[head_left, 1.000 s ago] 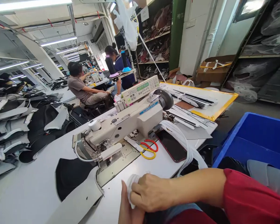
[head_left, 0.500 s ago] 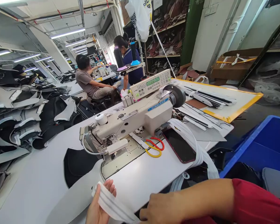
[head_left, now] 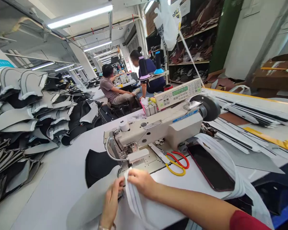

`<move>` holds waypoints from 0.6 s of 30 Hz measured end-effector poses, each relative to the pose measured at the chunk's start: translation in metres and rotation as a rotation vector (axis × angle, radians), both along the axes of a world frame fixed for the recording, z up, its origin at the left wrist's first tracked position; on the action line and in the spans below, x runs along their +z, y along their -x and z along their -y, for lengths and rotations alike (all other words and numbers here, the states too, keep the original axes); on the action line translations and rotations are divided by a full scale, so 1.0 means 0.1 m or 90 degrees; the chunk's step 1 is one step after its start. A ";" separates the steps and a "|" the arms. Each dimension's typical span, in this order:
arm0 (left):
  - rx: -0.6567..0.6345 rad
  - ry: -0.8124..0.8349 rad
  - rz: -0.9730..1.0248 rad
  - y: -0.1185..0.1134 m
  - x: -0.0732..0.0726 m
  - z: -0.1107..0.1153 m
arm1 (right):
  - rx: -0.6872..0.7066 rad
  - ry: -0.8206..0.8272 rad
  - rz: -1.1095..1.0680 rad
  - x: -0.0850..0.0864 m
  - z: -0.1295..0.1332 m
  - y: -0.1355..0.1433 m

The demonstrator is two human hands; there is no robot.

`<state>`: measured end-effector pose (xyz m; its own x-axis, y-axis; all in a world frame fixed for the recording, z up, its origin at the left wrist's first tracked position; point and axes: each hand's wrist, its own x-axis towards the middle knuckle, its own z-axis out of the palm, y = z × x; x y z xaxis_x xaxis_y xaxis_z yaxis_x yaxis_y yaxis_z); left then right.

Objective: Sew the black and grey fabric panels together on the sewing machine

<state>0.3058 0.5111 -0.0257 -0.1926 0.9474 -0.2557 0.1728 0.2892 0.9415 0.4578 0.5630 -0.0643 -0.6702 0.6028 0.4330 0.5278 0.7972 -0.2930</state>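
My right hand [head_left: 142, 182] pinches the end of a white tape with grey lengthwise lines [head_left: 134, 199], just in front of the sewing machine's needle area. The tape hangs from those fingers toward the table's front edge. Beside it, my left hand [head_left: 111, 198] has its fingers closed near the tape's edge; a small dark bit shows below its fingertips, and what it grips is hidden. A light grey curved panel [head_left: 86, 204] with a black part [head_left: 98, 166] lies left of my hands. The sewing machine [head_left: 158, 131] stands behind them.
Scissors with red and yellow handles [head_left: 177, 163] lie on the machine bed. A phone [head_left: 213, 169] rests to the right, with a looped white band [head_left: 232, 166] beside it. Stacked grey and black panels [head_left: 38, 111] fill the left. Two co-workers sit behind the machine.
My right hand has come up from the table's front edge to the tape's end near the needle. My left hand has shifted from cradling the tape to closed fingers beside it. The view has turned left.
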 end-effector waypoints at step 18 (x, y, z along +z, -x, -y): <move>-0.392 0.087 -0.463 0.37 0.03 -0.56 | 0.010 0.020 0.089 -0.45 -0.33 0.10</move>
